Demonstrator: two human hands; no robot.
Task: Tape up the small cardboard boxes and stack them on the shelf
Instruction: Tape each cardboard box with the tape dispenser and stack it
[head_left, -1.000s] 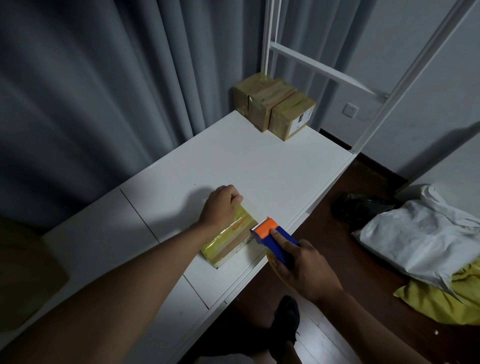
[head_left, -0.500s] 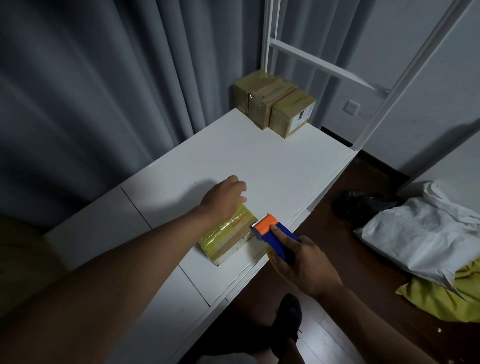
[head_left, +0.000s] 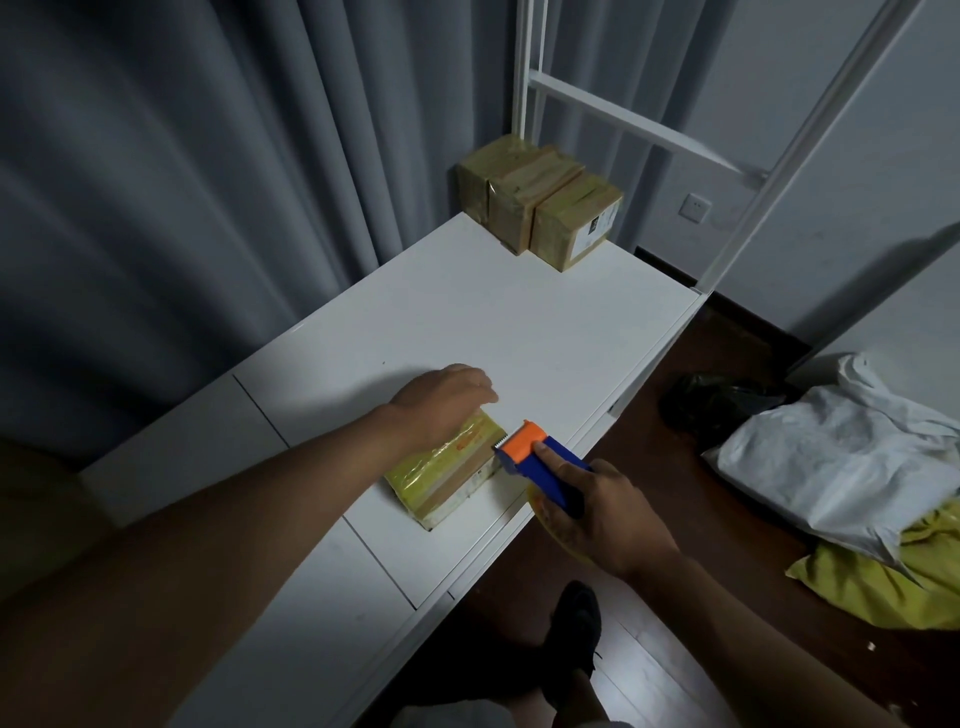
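Nearest the camera, the right hand (head_left: 602, 514) grips the blue handle of a tape dispenser (head_left: 540, 462), fingers curled round it, forefinger laid along the top – its orange head and toothed cutter sit just beside the right end of a small cardboard box (head_left: 447, 470). That box lies flat near the front edge of the white shelf top (head_left: 519, 332), glossy with yellowish tape. The left hand (head_left: 441, 400) rests palm down over the box's far end, fingers extended and relaxed, tips reaching past it toward the shelf surface; whether they touch the surface cannot be told. Down on the dark wooden floor to the right lie a white bag (head_left: 841, 457) and a yellow one (head_left: 893, 582). At the far end of the shelf top – against the grey curtain (head_left: 208, 182) – three taped boxes (head_left: 540, 205) stand touching in a row
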